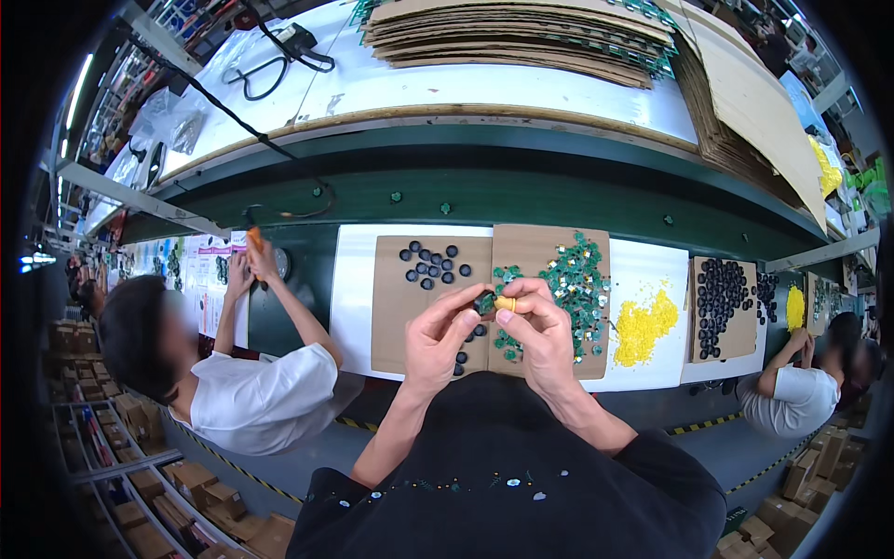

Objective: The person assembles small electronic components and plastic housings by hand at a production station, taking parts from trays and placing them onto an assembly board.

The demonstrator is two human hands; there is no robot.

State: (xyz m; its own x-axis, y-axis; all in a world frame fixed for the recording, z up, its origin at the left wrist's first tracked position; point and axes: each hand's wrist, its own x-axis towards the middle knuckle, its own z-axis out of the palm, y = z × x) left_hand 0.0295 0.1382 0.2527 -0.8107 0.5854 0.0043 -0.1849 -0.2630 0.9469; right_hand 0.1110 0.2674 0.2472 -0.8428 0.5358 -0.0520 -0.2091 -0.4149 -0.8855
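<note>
My left hand [442,340] is closed, pinching a small dark round part [484,303] with green on it between thumb and fingers. Close against it, my right hand [542,335] is also closed, with a yellow cover like a finger cot [506,303] at its fingertips. Whether those fingers grip the same part or another small piece is hidden. Below the hands, black round caps [429,270] sit on a cardboard sheet [396,321] at the left. Many small green circuit boards [575,275] are strewn over the cardboard at the right.
Small yellow pieces [647,328] lie heaped on the white board to the right, with more black caps [722,298] beyond. A green conveyor belt [521,191] runs behind, below a shelf with stacked cardboard [521,33]. Co-workers [251,391] sit on both sides.
</note>
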